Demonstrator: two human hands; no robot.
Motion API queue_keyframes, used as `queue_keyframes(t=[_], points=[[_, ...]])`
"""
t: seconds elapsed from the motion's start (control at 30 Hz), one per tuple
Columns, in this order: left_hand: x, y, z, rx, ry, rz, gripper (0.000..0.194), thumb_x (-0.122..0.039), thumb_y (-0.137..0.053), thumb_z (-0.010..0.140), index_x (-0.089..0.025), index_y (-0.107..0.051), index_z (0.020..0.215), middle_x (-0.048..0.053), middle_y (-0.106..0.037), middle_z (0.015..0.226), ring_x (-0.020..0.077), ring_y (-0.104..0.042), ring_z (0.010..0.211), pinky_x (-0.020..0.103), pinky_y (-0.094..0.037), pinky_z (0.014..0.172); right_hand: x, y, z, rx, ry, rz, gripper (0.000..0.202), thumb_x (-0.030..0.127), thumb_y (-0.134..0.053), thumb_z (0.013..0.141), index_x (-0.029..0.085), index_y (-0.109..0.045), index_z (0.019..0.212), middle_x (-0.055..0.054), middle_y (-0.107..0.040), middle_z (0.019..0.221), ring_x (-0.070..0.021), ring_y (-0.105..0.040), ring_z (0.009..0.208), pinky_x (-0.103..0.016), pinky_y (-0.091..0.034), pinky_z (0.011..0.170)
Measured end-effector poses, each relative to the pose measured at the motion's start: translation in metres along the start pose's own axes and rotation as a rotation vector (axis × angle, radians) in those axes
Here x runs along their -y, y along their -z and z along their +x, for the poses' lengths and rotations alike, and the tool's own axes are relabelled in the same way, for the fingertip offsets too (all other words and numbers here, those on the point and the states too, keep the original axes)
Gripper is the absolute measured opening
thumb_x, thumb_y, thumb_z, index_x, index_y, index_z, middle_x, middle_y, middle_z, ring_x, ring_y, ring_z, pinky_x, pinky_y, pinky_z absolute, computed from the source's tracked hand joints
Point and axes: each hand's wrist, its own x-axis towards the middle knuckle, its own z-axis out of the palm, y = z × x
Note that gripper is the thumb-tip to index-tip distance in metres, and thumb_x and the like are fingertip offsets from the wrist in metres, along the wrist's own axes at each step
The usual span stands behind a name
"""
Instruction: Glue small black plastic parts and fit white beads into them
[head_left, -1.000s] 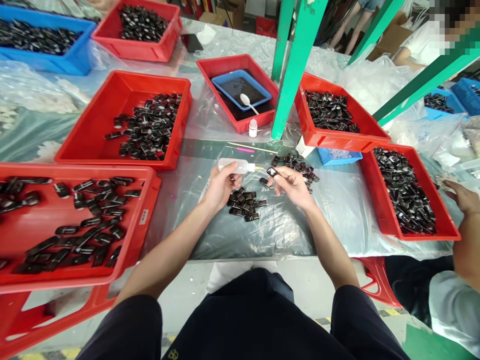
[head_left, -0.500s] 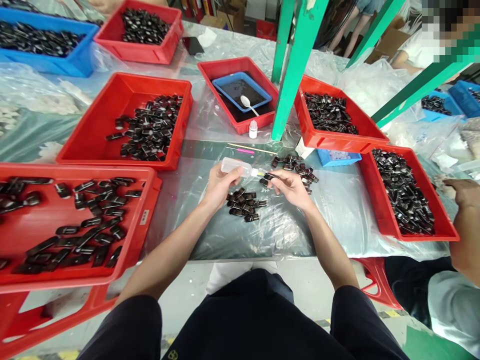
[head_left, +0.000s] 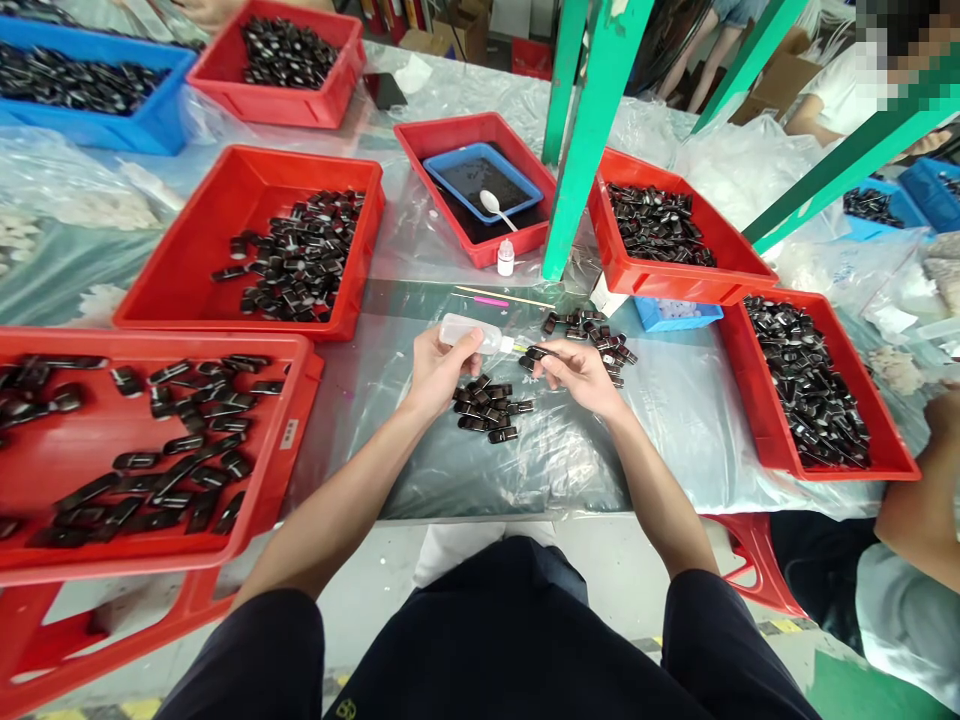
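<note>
In the head view, my left hand (head_left: 441,368) is closed around a translucent squeeze bottle (head_left: 471,335) lying nearly level, its thin tip pointing right. My right hand (head_left: 576,372) pinches a small black part (head_left: 535,355) close to that tip; whether they touch is too small to tell. A pile of black parts (head_left: 487,405) lies on the plastic-covered table just below and between the hands. Another group of black parts (head_left: 592,330) sits behind my right hand. Beyond the bottle lie a pink tool (head_left: 491,301) and a thin wooden stick (head_left: 517,297).
Red bins of black parts stand left (head_left: 300,450) and right (head_left: 892,465). A green post (head_left: 570,200) rises behind the hands, near a small white bottle (head_left: 505,260), a blue tray (head_left: 457,195) with a spoon, and a small blue box (head_left: 675,320). Another person's arm (head_left: 919,520) is at right.
My left hand and the bottle have shifted very slightly left. At the right, the other person's hand has drawn back from beside the bin toward the frame edge.
</note>
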Motion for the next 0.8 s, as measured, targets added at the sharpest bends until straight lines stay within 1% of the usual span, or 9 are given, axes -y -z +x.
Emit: queue_keyframes(t=[0.17,0.3,0.4,0.67,0.8], points=[[0.001,0.0029,0.0004,0.029,0.028,0.022,0.059,-0.066,-0.095,0.058,-0.015,-0.073,0.076,-0.001,-0.06,0.056,0.0074,-0.05,0.045,0.021,-0.037,0.043,-0.0005,-0.0001,0.0007,-0.007,0.001,0.017,0.036,0.053,-0.075,0.099,0.022,-0.074,0.116,0.001,-0.076,0.083,-0.0074,-0.053,0.056,-0.025,-0.045,0.055],[0.002,0.0022,0.0002,0.016,-0.004,0.021,0.055,-0.063,-0.094,0.061,-0.015,-0.07,0.073,0.0,-0.064,0.06,0.0071,-0.05,0.046,0.021,-0.039,0.043,-0.0014,0.0,0.0005,-0.005,-0.001,0.014,0.036,0.053,-0.074,0.099,0.021,-0.074,0.116,0.001,-0.077,0.084,-0.0077,-0.054,0.056,-0.025,-0.045,0.055],[0.0019,0.0017,-0.0003,0.011,-0.005,0.02,0.056,-0.063,-0.095,0.061,-0.016,-0.067,0.07,0.0,-0.065,0.061,0.0066,-0.049,0.045,0.021,-0.038,0.043,-0.0018,0.0005,0.0004,-0.001,-0.005,-0.005,0.038,0.055,-0.073,0.1,0.021,-0.074,0.117,0.0,-0.077,0.084,-0.0076,-0.054,0.057,-0.025,-0.045,0.055],[0.0061,0.0056,0.0013,0.013,-0.023,0.041,0.056,-0.064,-0.094,0.063,-0.015,-0.072,0.076,0.001,-0.065,0.059,0.0079,-0.051,0.044,0.022,-0.038,0.043,-0.0002,0.0007,0.0002,-0.01,-0.028,-0.013,0.041,0.058,-0.074,0.098,0.021,-0.074,0.116,-0.001,-0.078,0.085,-0.0085,-0.054,0.057,-0.025,-0.046,0.055],[0.0071,0.0074,0.0012,0.028,-0.039,0.065,0.053,-0.064,-0.093,0.068,-0.016,-0.071,0.075,0.0,-0.063,0.056,0.0081,-0.051,0.044,0.022,-0.037,0.044,0.0003,0.0004,0.0003,-0.005,-0.029,-0.014,0.041,0.058,-0.074,0.098,0.021,-0.075,0.116,0.0,-0.077,0.084,-0.0085,-0.054,0.057,-0.025,-0.046,0.055]])
